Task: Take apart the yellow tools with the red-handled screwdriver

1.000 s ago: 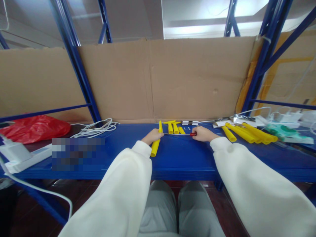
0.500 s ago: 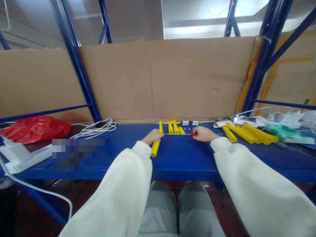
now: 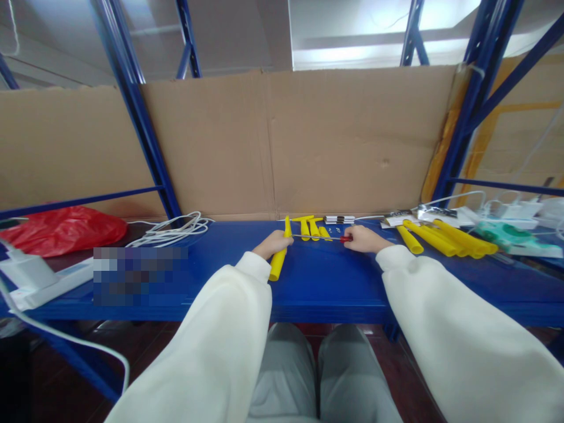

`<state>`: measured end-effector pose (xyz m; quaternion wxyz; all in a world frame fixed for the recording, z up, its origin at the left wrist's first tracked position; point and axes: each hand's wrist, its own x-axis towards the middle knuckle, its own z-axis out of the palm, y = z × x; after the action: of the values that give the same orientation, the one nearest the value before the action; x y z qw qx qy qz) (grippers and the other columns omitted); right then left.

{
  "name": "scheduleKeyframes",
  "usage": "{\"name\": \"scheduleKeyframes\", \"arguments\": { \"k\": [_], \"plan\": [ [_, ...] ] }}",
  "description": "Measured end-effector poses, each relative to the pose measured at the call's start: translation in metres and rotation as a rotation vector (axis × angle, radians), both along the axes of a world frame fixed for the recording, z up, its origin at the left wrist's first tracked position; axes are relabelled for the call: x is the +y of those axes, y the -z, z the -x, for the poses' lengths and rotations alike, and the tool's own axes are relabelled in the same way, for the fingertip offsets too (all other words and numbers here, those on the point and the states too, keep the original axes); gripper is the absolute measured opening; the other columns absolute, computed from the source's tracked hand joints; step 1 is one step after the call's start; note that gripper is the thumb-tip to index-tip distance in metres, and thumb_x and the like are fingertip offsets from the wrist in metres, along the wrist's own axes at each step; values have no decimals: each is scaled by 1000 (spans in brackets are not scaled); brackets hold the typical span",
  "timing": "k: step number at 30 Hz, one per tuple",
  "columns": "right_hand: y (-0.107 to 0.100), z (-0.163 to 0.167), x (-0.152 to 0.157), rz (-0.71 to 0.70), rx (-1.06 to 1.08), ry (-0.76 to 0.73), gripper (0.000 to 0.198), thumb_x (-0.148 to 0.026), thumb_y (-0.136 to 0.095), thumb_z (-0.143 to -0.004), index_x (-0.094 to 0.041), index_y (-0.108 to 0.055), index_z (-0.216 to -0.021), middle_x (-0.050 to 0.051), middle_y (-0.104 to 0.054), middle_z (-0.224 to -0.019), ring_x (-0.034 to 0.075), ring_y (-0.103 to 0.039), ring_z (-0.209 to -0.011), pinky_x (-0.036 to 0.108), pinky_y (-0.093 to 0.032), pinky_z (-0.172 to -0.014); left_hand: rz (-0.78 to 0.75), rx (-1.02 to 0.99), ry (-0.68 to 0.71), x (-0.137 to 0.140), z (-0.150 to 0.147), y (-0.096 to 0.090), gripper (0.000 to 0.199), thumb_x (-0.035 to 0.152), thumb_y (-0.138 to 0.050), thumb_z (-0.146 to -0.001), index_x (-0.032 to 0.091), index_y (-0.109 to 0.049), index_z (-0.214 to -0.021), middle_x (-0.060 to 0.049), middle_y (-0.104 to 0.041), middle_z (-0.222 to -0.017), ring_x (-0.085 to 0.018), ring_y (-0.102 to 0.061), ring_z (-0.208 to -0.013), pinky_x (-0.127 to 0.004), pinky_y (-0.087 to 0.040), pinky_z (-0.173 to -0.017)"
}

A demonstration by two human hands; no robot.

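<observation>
My left hand (image 3: 274,244) is closed around a yellow tapered tube (image 3: 277,264), which leans with its narrow end up and away from me. In my right hand (image 3: 366,239) is the red handle of a screwdriver (image 3: 346,239), gripped in closed fingers. Its thin metal shaft runs left to the yellow tube at my left fingers; the tip's exact contact is hidden there. Just behind the shaft lie several smaller yellow pieces (image 3: 305,229) and tiny light bits on the blue shelf.
The blue shelf (image 3: 326,288) is backed by cardboard (image 3: 348,141). More yellow tubes (image 3: 440,239) lie at right beside a green-and-white item (image 3: 506,235). Left are a white cable coil (image 3: 176,232), a red plastic bag (image 3: 66,229) and a power strip (image 3: 57,282). Blue posts (image 3: 145,135) rise behind.
The screwdriver's shaft has tilted slightly, its left end now a little higher. Both hands and the yellow tube stay in almost the same place.
</observation>
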<state>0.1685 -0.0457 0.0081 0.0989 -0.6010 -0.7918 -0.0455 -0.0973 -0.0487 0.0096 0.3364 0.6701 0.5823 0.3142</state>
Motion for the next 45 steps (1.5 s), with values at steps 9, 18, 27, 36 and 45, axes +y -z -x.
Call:
{"name": "scheduleKeyframes", "arguments": {
  "k": [9,18,27,36,45],
  "plan": [
    [1,0,-1,15,26,-27,14,-17,-58,-79,-17,-71,-83,7,-74,-79,19,-65,-75,25,-43,-67,-14,29,22,7,3,4,13,8,-57,-73,15,-58,-61,1,-56,-50,-14,-57,-49,-23,-43,-50],
    [-1,0,-1,25,46,10,14,-19,-60,-79,-17,-73,-86,6,-73,-78,18,-65,-73,24,-40,-64,-26,-31,76,17,9,11,9,10,-63,-69,15,-60,-62,2,-54,-49,-14,-56,-49,-22,-43,-50],
    [1,-5,3,21,35,-34,11,-17,-61,-75,-18,-71,-79,5,-72,-77,18,-63,-71,25,-41,-65,-21,14,31,15,7,9,8,10,-62,-71,14,-61,-64,1,-56,-50,-15,-57,-50,-24,-44,-52],
    [7,-13,9,160,238,-268,17,-18,-61,-70,-17,-72,-83,3,-71,-76,18,-62,-70,27,-48,-69,-65,-3,-13,3,0,2,10,8,-56,-77,13,-61,-70,2,-54,-50,-14,-54,-48,-23,-42,-51],
    [13,16,17,-12,283,-273,21,-24,-66,-82,-19,-72,-102,8,-75,-104,22,-69,-94,32,-52,-87,-113,-40,79,-8,-13,-5,19,5,-53,-75,11,-66,-87,6,-52,-48,-11,-48,-42,-21,-39,-47]
  ]
}}
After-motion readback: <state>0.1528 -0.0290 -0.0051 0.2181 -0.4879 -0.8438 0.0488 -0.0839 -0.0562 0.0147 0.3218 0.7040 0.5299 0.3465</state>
